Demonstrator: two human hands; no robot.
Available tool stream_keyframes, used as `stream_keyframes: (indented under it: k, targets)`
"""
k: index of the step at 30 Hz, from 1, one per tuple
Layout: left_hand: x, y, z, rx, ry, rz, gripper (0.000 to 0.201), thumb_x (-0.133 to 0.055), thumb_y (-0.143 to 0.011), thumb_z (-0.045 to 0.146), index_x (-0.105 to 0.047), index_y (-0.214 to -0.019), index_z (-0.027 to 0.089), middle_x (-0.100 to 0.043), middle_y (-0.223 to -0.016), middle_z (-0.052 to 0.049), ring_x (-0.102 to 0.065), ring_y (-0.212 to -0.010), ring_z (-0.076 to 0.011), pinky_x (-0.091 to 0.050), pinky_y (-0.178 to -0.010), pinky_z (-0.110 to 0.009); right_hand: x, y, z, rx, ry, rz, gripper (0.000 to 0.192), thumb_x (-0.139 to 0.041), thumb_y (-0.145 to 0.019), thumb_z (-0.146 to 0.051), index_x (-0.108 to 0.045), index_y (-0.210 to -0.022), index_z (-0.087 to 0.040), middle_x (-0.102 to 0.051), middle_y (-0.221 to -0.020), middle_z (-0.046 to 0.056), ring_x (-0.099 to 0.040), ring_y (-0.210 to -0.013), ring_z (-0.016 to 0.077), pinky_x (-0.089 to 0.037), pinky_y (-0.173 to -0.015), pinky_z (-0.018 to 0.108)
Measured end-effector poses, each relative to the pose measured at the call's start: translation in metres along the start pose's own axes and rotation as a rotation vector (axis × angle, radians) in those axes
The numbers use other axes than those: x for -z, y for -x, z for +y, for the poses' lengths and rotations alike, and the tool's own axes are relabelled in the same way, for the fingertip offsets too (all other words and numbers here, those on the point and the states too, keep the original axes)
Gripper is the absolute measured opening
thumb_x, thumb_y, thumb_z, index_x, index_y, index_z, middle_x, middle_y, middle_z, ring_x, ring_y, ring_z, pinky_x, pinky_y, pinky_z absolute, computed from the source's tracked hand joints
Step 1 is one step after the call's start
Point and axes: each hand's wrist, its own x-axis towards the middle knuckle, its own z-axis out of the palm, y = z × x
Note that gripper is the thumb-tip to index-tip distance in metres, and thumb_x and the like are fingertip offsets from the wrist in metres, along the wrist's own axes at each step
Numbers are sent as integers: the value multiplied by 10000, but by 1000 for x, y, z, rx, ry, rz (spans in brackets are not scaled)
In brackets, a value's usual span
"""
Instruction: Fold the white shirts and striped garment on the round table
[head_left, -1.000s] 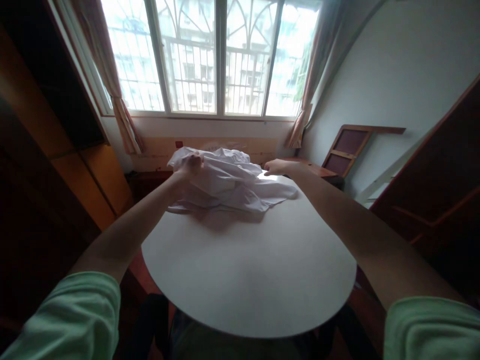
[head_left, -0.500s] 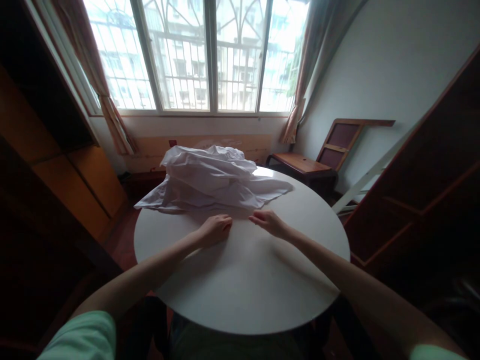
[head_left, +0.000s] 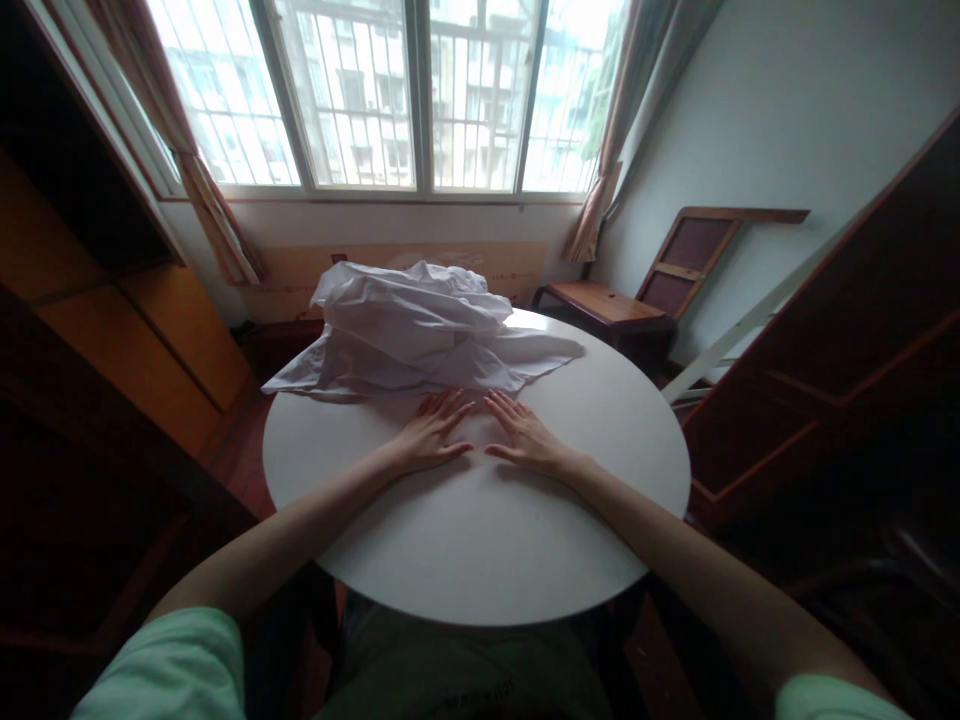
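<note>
A crumpled white garment (head_left: 420,335) lies heaped on the far half of a round white table (head_left: 480,530). My left hand (head_left: 431,435) rests flat on the tabletop, fingers spread, its fingertips just short of the garment's near edge. My right hand (head_left: 525,435) lies flat beside it, palm down, fingers also spread toward the cloth. Neither hand holds anything. Part of the garment hangs over the table's left far edge.
A wooden cabinet (head_left: 112,330) stands at the left, a dark wooden cupboard (head_left: 840,350) at the right. A small wooden side table (head_left: 604,305) and a leaning framed panel (head_left: 694,255) sit beyond the table. A barred window (head_left: 416,95) with curtains fills the far wall.
Both hands let go of the garment, drew back toward me, then spread flat on the tabletop just before the cloth. The garment settled into a heap.
</note>
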Motion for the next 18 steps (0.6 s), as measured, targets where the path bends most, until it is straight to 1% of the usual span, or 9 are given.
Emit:
stream_keyframes:
  k: [2,5,9,18]
  targets:
    - [-1,0,-1,35,22,-85,711,-355,-806,637,-227,-1409,283,-149,-1502,-94,-119,-1371,-302,-152,-1072,-483,2,0,-2,-19,-6,-66,876,-360,-768,-706,-141,-1440,-188,-167,-1489,115,-128,-1371,268,-170,-1088,483]
    - [-3,0,-3,41,29,-141,728,-320,-802,662,-214,-1414,282,-140,-1503,-88,-116,-1374,-293,-147,-1075,-461,4,0,-4,-28,-5,-132,865,-342,-762,-722,-182,-1434,-202,-192,-1481,106,-155,-1364,280,-161,-1091,478]
    - [-4,-1,-4,42,19,-156,740,-314,-798,671,-230,-1412,268,-156,-1497,-94,-139,-1369,-294,-154,-1071,-453,5,0,-5,-28,7,-153,851,-324,-763,-727,-233,-1423,-198,-228,-1467,113,-192,-1354,287,-160,-1093,469]
    - [-1,-2,0,55,19,-158,738,-315,-798,670,-240,-1410,263,-160,-1495,-98,-143,-1367,-302,-160,-1066,-461,2,0,-2,-26,20,-137,829,-330,-769,-719,-251,-1417,-209,-233,-1467,99,-193,-1356,271,-167,-1095,459]
